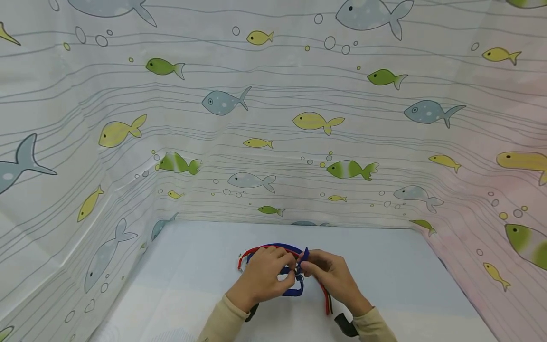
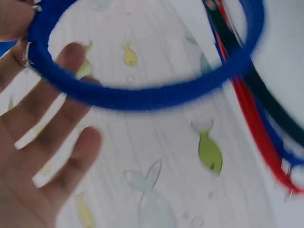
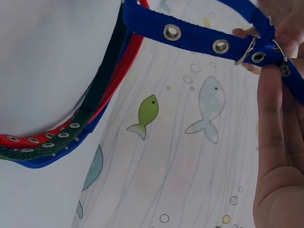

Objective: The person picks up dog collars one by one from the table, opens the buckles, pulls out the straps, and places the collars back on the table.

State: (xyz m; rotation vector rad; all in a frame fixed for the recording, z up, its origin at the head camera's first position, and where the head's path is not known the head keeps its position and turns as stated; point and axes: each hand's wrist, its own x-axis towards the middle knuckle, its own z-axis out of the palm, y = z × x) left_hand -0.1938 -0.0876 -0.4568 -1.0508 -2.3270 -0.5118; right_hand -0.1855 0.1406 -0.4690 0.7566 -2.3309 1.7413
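Both hands hold a blue collar (image 1: 292,293), bent into a loop above the table, at its metal buckle. In the right wrist view the collar (image 3: 197,38) has metal-rimmed holes, and its strap runs through the buckle (image 3: 247,51). My left hand (image 1: 267,273) pinches it by the buckle with thumb and forefinger; the other fingers (image 2: 78,147) spread out below the loop in the left wrist view. My right hand (image 1: 335,273) pinches the strap's free end, which sticks up between thumb and fingers. Part of the buckle is hidden behind fingers.
Behind the hands, a red collar (image 3: 128,59), a dark green collar (image 3: 97,90) and another blue collar (image 3: 35,163) lie curved together on the white table (image 1: 376,266). Fish-patterned sheeting (image 1: 282,180) encloses the table at the back and sides.
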